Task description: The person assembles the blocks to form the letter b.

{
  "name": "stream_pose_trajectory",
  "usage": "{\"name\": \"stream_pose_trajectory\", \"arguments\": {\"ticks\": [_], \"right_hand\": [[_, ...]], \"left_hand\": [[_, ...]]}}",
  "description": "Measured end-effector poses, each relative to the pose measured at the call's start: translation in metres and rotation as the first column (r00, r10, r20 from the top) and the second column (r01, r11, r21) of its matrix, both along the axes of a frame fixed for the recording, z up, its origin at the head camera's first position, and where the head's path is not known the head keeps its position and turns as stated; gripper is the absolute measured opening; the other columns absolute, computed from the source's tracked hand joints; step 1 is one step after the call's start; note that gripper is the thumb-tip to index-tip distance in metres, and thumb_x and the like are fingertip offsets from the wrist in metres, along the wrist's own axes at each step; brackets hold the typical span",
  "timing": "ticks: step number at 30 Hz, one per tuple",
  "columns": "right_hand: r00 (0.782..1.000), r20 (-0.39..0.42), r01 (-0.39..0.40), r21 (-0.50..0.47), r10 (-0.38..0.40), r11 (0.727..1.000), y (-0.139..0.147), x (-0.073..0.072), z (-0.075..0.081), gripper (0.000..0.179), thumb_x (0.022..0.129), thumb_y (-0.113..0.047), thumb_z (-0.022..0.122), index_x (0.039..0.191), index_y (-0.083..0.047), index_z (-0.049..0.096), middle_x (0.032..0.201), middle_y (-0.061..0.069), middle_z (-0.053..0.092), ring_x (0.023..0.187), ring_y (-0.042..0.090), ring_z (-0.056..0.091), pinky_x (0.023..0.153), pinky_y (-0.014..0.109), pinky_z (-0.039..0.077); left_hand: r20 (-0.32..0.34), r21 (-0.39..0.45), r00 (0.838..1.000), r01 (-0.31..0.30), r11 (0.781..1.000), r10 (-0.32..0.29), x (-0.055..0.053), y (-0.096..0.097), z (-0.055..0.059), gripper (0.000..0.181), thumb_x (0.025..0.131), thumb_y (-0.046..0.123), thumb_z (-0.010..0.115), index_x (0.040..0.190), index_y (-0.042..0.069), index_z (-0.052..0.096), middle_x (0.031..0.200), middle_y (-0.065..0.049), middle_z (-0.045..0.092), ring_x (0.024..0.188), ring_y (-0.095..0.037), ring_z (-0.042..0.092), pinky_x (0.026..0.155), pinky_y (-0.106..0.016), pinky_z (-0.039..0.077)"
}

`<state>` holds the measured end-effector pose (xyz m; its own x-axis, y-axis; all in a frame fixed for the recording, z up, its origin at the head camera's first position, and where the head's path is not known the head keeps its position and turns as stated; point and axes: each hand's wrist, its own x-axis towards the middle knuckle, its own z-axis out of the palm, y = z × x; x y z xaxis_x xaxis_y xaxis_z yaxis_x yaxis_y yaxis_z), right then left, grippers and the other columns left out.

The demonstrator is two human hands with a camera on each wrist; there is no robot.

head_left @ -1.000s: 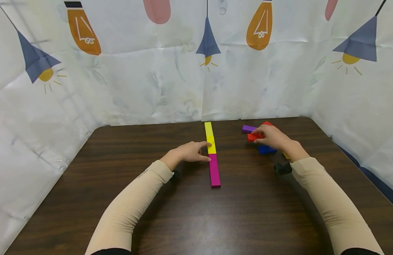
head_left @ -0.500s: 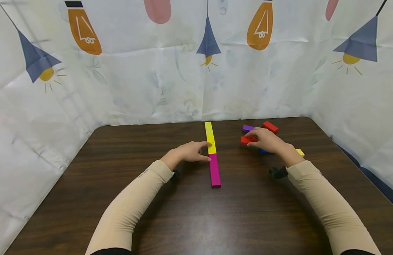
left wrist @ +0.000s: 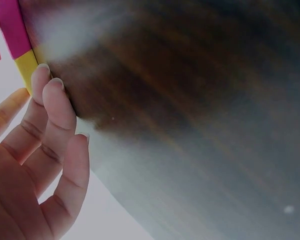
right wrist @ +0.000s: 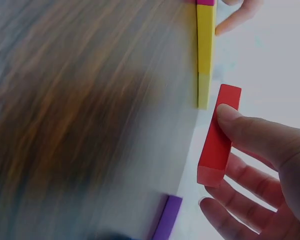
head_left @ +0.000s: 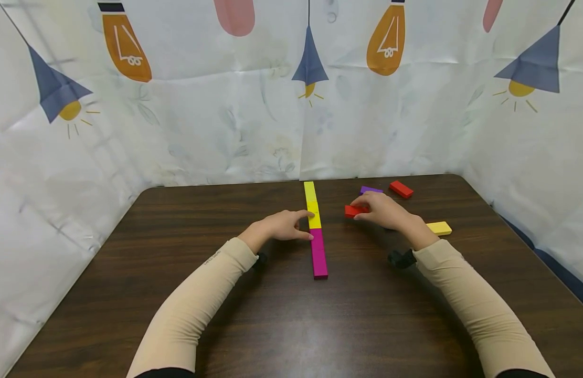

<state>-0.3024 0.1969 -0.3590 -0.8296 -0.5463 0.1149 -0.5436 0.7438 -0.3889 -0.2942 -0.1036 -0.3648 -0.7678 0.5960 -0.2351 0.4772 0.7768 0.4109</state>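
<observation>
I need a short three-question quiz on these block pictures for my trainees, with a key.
1. True or false: the right hand holds a purple block.
2. Multiple choice: in the head view, what colour is the near end of the row of blocks? A) yellow B) magenta C) green
3. Short answer: which hand is at that row?

Key:
1. False; it holds a red block.
2. B
3. The left hand.

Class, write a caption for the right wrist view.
Red block pinched in the right grip; purple block and magenta-yellow row on the table.
</observation>
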Motion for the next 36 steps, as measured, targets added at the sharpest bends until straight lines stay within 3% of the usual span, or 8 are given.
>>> {"name": "stream_pose_trajectory", "arguments": {"ticks": [11,22,36], "right_hand": [[0.999,0.032,-0.015,0.008,0.015,1.000,-0.017,-0.002,-0.003,0.036,0.092,-0.015,0.079,0.123,0.002,0.071,0.112,0.014,0.067,0.099,0.027,0.060,0.092,0.046,0.050],[0.999,0.046,-0.023,0.051,0.021,0.998,-0.035,-0.004,-0.006,0.037,0.093,-0.020,0.078,0.124,0.000,0.071,0.112,0.014,0.067,0.103,0.029,0.061,0.095,0.046,0.050],[0.996,0.064,-0.059,0.048,0.056,0.997,-0.048,-0.007,-0.010,0.036,0.092,-0.019,0.079,0.122,-0.001,0.072,0.110,0.012,0.067,0.098,0.027,0.060,0.093,0.045,0.050]], "left_hand": [[0.002,0.006,1.000,0.002,1.000,-0.002,-0.002,0.001,-0.001,0.068,0.097,0.041,0.071,0.154,0.015,0.045,0.096,-0.004,0.062,0.086,-0.018,0.057,0.078,-0.033,0.047],[0.005,-0.001,1.000,-0.012,1.000,0.012,-0.002,0.000,-0.002,0.069,0.097,0.043,0.071,0.154,0.016,0.044,0.104,-0.006,0.063,0.093,-0.019,0.058,0.082,-0.036,0.049],[0.011,0.005,1.000,-0.011,1.000,0.011,-0.001,0.000,-0.002,0.070,0.097,0.043,0.071,0.155,0.016,0.043,0.100,-0.005,0.063,0.089,-0.019,0.058,0.077,-0.034,0.048]]}}
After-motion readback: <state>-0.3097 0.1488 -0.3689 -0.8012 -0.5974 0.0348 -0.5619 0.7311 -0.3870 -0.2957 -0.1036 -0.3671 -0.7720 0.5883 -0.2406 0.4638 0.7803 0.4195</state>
